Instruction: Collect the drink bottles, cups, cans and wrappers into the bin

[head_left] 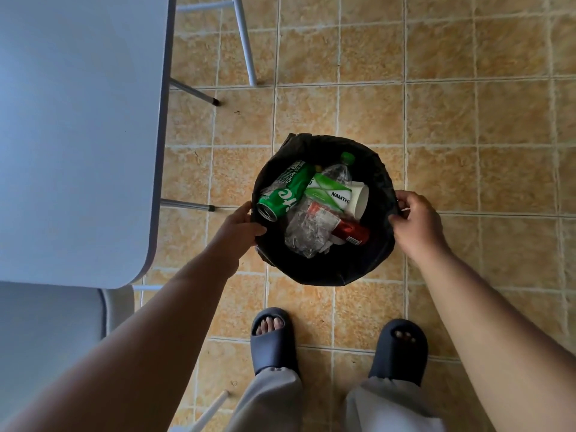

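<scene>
A round bin with a black liner stands on the tiled floor in front of my feet. Inside lie a green can, a red can, a clear bottle with a green cap, a white-and-green paper cup and crumpled clear plastic. My left hand grips the bin's left rim. My right hand grips the right rim, fingers curled over the liner edge.
A white table fills the left side, its thin metal legs reaching the floor close to the bin. A grey chair seat sits below the table corner. My feet in dark slippers stand just behind the bin.
</scene>
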